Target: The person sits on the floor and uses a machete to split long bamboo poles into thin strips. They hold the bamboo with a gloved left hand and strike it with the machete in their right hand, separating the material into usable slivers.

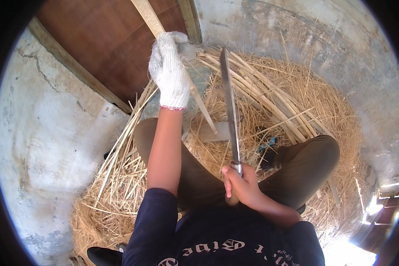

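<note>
Nearest to us we see the dark shirt (217,235) of the seated person, and after it the folded legs (308,157) in dark trousers. Over the lap is the right hand (244,186), which is bare; its fingers are closed firmly around the handle of a long knife (231,111). The knife points away from the body, with its tip farthest. To the left of it, the left hand (168,71) is stretched out in a white knitted glove. Its fingers are curled around a flat pale strip (148,17), which slants through the grip. The nearer end of this strip is over or on a grey block (216,134); we cannot tell which. On the floor lie straw-like shavings (337,106), with long loose strips (275,97) at the right. Farther, we find the stained wall (252,22) and a brown panel (111,40).
</note>
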Motion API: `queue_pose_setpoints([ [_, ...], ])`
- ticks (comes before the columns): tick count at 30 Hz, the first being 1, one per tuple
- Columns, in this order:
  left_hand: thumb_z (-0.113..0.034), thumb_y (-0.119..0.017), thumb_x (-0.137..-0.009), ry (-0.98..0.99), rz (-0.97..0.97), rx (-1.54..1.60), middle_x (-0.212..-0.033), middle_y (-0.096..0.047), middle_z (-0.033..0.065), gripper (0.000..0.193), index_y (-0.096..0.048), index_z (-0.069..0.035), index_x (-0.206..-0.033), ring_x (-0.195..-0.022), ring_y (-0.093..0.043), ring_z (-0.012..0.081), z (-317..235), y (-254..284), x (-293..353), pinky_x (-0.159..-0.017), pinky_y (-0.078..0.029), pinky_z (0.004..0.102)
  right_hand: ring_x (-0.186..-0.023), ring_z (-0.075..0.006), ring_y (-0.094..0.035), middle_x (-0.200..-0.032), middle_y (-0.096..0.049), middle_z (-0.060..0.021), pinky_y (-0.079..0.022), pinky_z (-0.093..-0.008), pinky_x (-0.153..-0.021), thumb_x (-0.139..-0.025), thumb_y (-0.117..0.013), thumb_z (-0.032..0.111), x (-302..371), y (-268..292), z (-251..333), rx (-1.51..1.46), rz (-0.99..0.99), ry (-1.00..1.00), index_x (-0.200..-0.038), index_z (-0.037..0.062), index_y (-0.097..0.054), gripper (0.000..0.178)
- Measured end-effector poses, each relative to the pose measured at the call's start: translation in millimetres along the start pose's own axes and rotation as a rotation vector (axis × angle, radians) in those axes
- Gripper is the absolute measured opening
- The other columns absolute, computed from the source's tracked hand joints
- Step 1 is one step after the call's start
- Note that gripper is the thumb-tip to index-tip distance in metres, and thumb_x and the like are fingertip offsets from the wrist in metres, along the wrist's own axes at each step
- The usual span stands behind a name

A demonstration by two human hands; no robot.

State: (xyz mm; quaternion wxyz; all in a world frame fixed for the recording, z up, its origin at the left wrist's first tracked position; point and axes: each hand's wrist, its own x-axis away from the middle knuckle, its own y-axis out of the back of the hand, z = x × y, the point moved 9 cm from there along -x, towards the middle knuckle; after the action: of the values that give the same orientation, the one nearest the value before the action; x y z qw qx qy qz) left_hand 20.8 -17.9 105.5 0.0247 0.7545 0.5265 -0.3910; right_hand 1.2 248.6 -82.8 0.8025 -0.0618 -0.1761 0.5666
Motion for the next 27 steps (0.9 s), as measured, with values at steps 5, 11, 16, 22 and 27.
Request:
queue_pose_setpoints([
  [5, -0.036, -0.053, -0.108, -0.167, 0.029, -0.388, -0.096, -0.064, 0.0028, 0.036, -0.074, -0.007, -0.108, -0.081, -0.055, 0.0121, -14, 5, -7, -0.074, -0.047, 0.0295, -0.043, -0.0133, -0.052, -0.056, -0.054, -0.0044, -0.041, -0.0285, -0.045, -0.099, -0.061, 0.024, -11, -2, -21, -0.072, 0.068, -0.291, -0.07, 0.0055, -0.052, 0.036],
  [11, -0.03, -0.062, -0.103, 0.013, 0.106, -0.553, -0.111, -0.069, 0.0045, 0.032, -0.073, -0.007, -0.122, -0.095, -0.06, 0.012, -10, 4, -11, -0.088, -0.049, 0.0297, -0.042, -0.012, -0.053, -0.056, -0.055, -0.0038, -0.042, -0.028, -0.043, -0.097, -0.063, 0.023, -14, 14, -8, -0.001, -0.024, -0.145, -0.074, 0.0032, -0.056, 0.031],
  [16, -0.024, -0.073, -0.095, 0.063, 0.175, -0.548, -0.112, -0.073, 0.0054, 0.032, -0.074, -0.005, -0.121, -0.097, -0.065, 0.0109, -11, -7, -8, -0.09, -0.052, 0.0283, -0.042, -0.0114, -0.053, -0.057, -0.057, -0.0035, -0.042, -0.0281, -0.041, -0.097, -0.065, 0.023, -14, 12, -7, -0.027, -0.005, -0.153, -0.08, 0.0017, -0.059, 0.028],
  [22, -0.022, -0.079, -0.091, -0.009, 0.105, -0.672, -0.107, -0.075, 0.0049, 0.034, -0.076, -0.004, -0.119, -0.091, -0.067, 0.0103, -23, -7, -3, -0.086, -0.054, 0.027, -0.043, -0.0114, -0.054, -0.057, -0.057, -0.0036, -0.043, -0.0278, -0.043, -0.098, -0.064, 0.022, -6, 12, 1, 0.031, -0.013, -0.115, -0.083, 0.0014, -0.06, 0.026],
  [27, -0.023, -0.079, -0.091, 0.022, 0.087, -0.6, -0.106, -0.076, 0.0045, 0.033, -0.076, -0.004, -0.117, -0.092, -0.067, 0.0088, -20, -4, -4, -0.086, -0.054, 0.0272, -0.044, -0.0123, -0.052, -0.056, -0.055, -0.0036, -0.043, -0.0269, -0.046, -0.1, -0.061, 0.021, -2, 2, 3, -0.114, 0.048, -0.156, -0.073, 0.0043, -0.054, 0.032],
])
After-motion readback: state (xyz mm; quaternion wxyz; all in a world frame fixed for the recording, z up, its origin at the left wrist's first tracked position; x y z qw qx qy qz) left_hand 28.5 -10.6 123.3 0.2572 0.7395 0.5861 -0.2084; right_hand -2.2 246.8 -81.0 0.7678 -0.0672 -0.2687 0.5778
